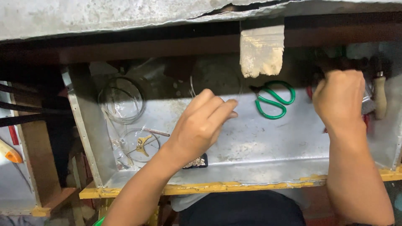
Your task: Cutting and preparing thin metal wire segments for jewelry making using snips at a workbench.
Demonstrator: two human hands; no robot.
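Here, left hand [201, 125] pinches thin looped wire [215, 81]; right hand's [339, 98] grip unclear.

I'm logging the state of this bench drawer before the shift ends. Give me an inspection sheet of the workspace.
Surface: metal-lined drawer, scuffed, with a chipped yellow front edge.
Job's things: left hand reaches over the drawer floor, fingers curled; what it pinches cannot be told. Right hand is closed among tools at the back right corner.
Clutter: green-handled scissors; wire coils at back left; small brass piece in a clear bag; dark tray of small metal bits; wooden-handled tool.
Grippers: both are bare hands.
Cables: black cables at far left.
Surroundings: worn bench top overhangs the drawer.
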